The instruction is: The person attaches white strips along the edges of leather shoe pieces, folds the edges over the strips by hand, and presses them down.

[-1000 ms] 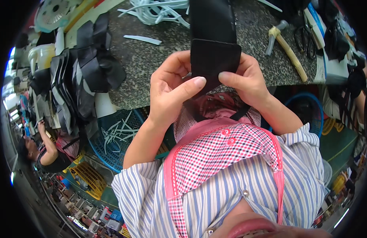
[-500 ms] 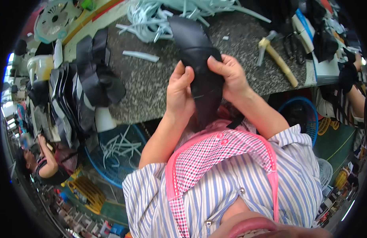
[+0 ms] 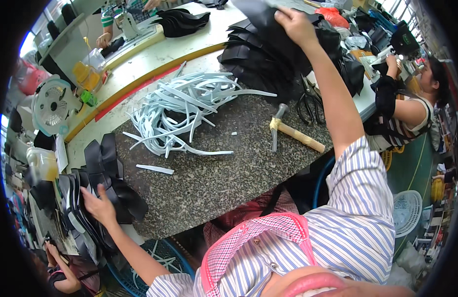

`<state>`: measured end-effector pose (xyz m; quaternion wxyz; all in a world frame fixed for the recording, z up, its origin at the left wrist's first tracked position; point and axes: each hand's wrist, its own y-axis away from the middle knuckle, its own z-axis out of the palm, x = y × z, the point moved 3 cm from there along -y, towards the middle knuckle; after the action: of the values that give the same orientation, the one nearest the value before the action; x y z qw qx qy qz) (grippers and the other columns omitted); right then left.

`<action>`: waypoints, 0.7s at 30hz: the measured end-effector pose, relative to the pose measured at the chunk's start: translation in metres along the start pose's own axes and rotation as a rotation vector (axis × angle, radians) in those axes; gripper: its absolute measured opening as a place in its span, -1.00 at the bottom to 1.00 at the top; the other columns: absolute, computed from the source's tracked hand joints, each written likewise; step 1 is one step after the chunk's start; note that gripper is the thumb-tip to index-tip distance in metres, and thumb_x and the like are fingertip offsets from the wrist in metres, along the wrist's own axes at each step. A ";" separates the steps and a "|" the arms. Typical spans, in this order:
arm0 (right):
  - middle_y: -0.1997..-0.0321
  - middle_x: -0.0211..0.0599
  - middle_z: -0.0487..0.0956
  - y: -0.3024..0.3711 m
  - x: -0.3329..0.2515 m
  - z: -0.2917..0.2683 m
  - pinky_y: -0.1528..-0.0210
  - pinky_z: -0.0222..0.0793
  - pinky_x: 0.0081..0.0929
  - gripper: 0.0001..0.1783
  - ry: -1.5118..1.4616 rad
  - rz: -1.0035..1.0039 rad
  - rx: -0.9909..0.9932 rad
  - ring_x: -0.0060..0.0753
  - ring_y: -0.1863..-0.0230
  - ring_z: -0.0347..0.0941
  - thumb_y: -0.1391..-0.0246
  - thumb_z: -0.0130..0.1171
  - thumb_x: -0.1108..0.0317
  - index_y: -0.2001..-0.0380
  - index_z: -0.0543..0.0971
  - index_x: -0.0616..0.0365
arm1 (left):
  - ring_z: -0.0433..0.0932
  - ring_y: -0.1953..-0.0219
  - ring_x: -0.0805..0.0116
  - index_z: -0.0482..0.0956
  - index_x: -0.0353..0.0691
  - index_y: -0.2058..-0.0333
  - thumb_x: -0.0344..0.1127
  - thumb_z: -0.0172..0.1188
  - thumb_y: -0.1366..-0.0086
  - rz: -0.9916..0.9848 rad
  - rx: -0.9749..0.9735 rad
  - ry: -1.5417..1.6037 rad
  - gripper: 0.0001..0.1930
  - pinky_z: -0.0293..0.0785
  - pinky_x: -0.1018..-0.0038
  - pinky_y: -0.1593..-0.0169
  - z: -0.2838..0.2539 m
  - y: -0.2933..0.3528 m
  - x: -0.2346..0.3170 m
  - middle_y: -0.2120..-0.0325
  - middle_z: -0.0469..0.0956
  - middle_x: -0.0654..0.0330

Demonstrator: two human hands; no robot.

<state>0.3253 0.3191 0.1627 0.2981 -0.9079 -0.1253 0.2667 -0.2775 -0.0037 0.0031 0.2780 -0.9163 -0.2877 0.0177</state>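
My right hand (image 3: 297,27), arm stretched far forward, grips a black leather piece (image 3: 258,14) between thumb and fingers. It is over a pile of similar black pieces (image 3: 256,62) at the far side of the stone slab; the piece's far end runs out of the picture. On the left, my left hand (image 3: 101,207) is open and empty, its fingers spread. It is beside a row of overlapping black pieces with pale edges (image 3: 73,198) and some folded black pieces (image 3: 122,190). Whether the fingertips touch them I cannot tell.
On the speckled slab (image 3: 204,183) lie a tangle of pale blue strips (image 3: 174,111), a hammer (image 3: 298,136) and black scissors (image 3: 310,106). A blue basket (image 3: 182,255) stands below. Co-workers sit at the right (image 3: 407,106), lower left and across the table at a sewing machine (image 3: 126,24).
Both hands held the black piece before me. My left hand has let go and moved left; my right hand has carried the piece forward to the far pile. The view has shifted too.
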 end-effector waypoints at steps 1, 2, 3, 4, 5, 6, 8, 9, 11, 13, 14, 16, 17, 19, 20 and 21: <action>0.11 -0.09 0.53 -0.001 0.026 0.019 0.01 0.35 -0.27 -0.44 0.259 0.029 0.050 -0.06 0.04 0.44 -0.09 -0.01 -0.10 -0.03 0.48 0.04 | 0.17 -0.21 -0.02 0.11 -0.27 -0.22 0.28 -0.04 -0.18 0.017 -0.157 -0.275 -0.16 0.13 0.15 -0.19 0.014 0.017 0.011 -0.15 0.23 -0.11; 0.05 -0.08 0.50 0.001 0.054 0.035 -0.01 0.32 -0.18 -0.36 0.518 0.060 0.100 0.01 -0.03 0.37 -0.04 -0.03 -0.23 -0.02 0.49 -0.01 | 0.17 -0.21 0.00 0.13 -0.27 -0.22 0.23 0.01 -0.19 0.084 -0.049 -0.324 -0.20 0.15 0.19 -0.19 0.016 0.032 0.025 -0.13 0.26 -0.10; 0.03 -0.13 0.46 0.004 0.052 0.056 0.00 0.31 -0.15 -0.35 0.438 0.066 0.139 -0.01 -0.04 0.33 -0.04 -0.05 -0.26 0.00 0.51 -0.01 | 0.20 -0.19 0.00 0.15 -0.26 -0.21 0.17 0.08 -0.17 0.052 -0.039 -0.272 -0.22 0.16 0.20 -0.18 0.003 0.032 0.013 -0.11 0.29 -0.09; 0.11 -0.19 0.48 0.014 0.051 0.046 0.04 0.30 -0.16 -0.39 0.439 -0.006 0.251 -0.02 0.07 0.37 -0.05 -0.04 -0.21 0.00 0.50 -0.02 | 0.22 -0.17 0.00 0.17 -0.26 -0.20 0.10 0.15 -0.15 0.050 -0.040 -0.172 -0.23 0.17 0.22 -0.17 0.005 0.032 0.022 -0.08 0.32 -0.08; 0.13 -0.20 0.48 0.020 0.050 0.036 0.06 0.29 -0.17 -0.43 0.405 -0.074 0.379 -0.03 0.09 0.37 -0.06 -0.01 -0.16 0.03 0.51 0.00 | 0.22 -0.17 0.00 0.17 -0.26 -0.20 0.10 0.15 -0.15 0.052 -0.058 -0.159 -0.23 0.17 0.22 -0.17 0.011 0.030 0.030 -0.08 0.32 -0.08; 0.16 -0.21 0.49 0.030 0.030 0.034 0.07 0.27 -0.17 -0.47 0.330 -0.142 0.488 -0.04 0.12 0.38 -0.06 0.01 -0.12 0.06 0.52 0.02 | 0.25 -0.15 -0.01 0.18 -0.27 -0.18 0.02 0.20 -0.12 0.022 -0.081 -0.152 -0.25 0.19 0.22 -0.14 -0.002 0.028 0.035 -0.07 0.33 -0.08; 0.19 -0.26 0.52 0.051 -0.002 0.043 0.10 0.28 -0.31 -0.58 0.144 -0.347 0.566 -0.17 0.15 0.40 -0.11 0.06 -0.01 0.10 0.55 0.02 | 0.32 -0.05 -0.05 0.22 -0.31 -0.15 -0.14 0.31 -0.03 0.010 -0.037 -0.180 -0.26 0.24 0.22 -0.05 -0.010 0.024 0.041 -0.02 0.38 -0.08; 0.22 -0.23 0.52 0.064 -0.026 0.054 0.05 0.22 -0.29 -0.63 -0.051 -0.370 0.437 -0.17 0.14 0.39 -0.08 0.09 0.08 0.16 0.55 0.09 | 0.36 -0.03 -0.04 0.21 -0.34 -0.15 -0.16 0.35 0.02 -0.009 0.011 -0.132 -0.21 0.25 0.25 -0.06 -0.013 0.024 0.032 0.00 0.40 -0.10; 0.23 -0.24 0.54 0.091 -0.064 0.062 0.07 0.24 -0.36 -0.69 -0.212 -0.416 0.248 -0.19 0.17 0.41 -0.07 0.13 0.17 0.18 0.56 0.11 | 0.45 0.03 -0.01 0.33 -0.28 -0.09 -0.16 0.39 0.09 -0.244 -0.018 0.043 -0.25 0.35 0.26 -0.01 -0.014 0.018 0.032 0.06 0.47 -0.08; 0.27 -0.23 0.53 0.117 -0.092 0.072 0.17 0.31 -0.49 -0.71 -0.435 -0.368 -0.044 -0.34 0.28 0.40 0.00 0.17 0.37 0.16 0.56 0.16 | 0.53 0.13 0.10 0.50 -0.30 0.06 -0.21 0.39 0.10 -0.404 -0.052 0.234 -0.43 0.39 0.30 0.03 -0.019 0.013 0.038 0.15 0.54 -0.03; 0.27 -0.23 0.52 0.127 -0.107 0.074 0.19 0.32 -0.52 -0.71 -0.494 -0.389 -0.138 -0.35 0.31 0.38 0.03 0.17 0.43 0.16 0.55 0.17 | 0.56 0.26 0.27 0.52 -0.33 0.08 -0.32 0.37 0.06 -0.415 -0.029 0.465 -0.50 0.42 0.43 0.11 -0.012 0.016 0.012 0.27 0.58 0.07; 0.27 -0.24 0.52 0.143 -0.120 0.083 0.24 0.33 -0.53 -0.71 -0.550 -0.398 -0.286 -0.36 0.35 0.40 0.06 0.18 0.50 0.18 0.56 0.20 | 0.50 0.34 0.47 0.53 -0.35 0.11 -0.44 0.32 0.00 -0.569 -0.204 0.939 -0.58 0.40 0.58 0.19 -0.013 0.014 0.014 0.36 0.56 0.20; 0.28 -0.24 0.53 0.151 -0.127 0.090 0.24 0.34 -0.52 -0.72 -0.578 -0.350 -0.356 -0.36 0.36 0.41 0.07 0.18 0.51 0.20 0.56 0.21 | 0.48 0.35 0.52 0.54 -0.37 0.12 -0.49 0.30 -0.01 -0.569 -0.254 0.972 -0.62 0.38 0.62 0.21 -0.019 0.020 0.016 0.38 0.54 0.24; 0.29 -0.23 0.53 0.167 -0.148 0.105 0.25 0.35 -0.50 -0.73 -0.630 -0.346 -0.453 -0.35 0.36 0.44 0.09 0.19 0.52 0.23 0.57 0.20 | 0.46 0.36 0.57 0.55 -0.36 0.15 -0.54 0.26 -0.02 -0.532 -0.335 1.018 -0.66 0.36 0.67 0.23 -0.028 0.037 0.007 0.42 0.51 0.31; 0.28 -0.22 0.54 0.177 -0.164 0.109 0.25 0.36 -0.49 -0.74 -0.651 -0.387 -0.477 -0.33 0.36 0.46 0.10 0.20 0.51 0.25 0.58 0.18 | 0.46 0.37 0.55 0.55 -0.34 0.16 -0.53 0.23 -0.04 -0.513 -0.369 0.964 -0.68 0.37 0.64 0.23 -0.032 0.046 0.003 0.43 0.51 0.32; 0.26 -0.20 0.54 0.187 -0.182 0.115 0.20 0.38 -0.43 -0.73 -0.647 -0.433 -0.512 -0.28 0.30 0.47 0.14 0.24 0.49 0.26 0.58 0.15 | 0.46 0.38 0.54 0.54 -0.34 0.17 -0.51 0.22 -0.04 -0.437 -0.365 0.808 -0.69 0.37 0.64 0.23 -0.037 0.049 0.001 0.44 0.51 0.30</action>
<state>0.1234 0.1554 0.0449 0.0590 -0.7754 -0.4603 0.4282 -0.2440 -0.0547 0.0090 0.1994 -0.8019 -0.3406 -0.4485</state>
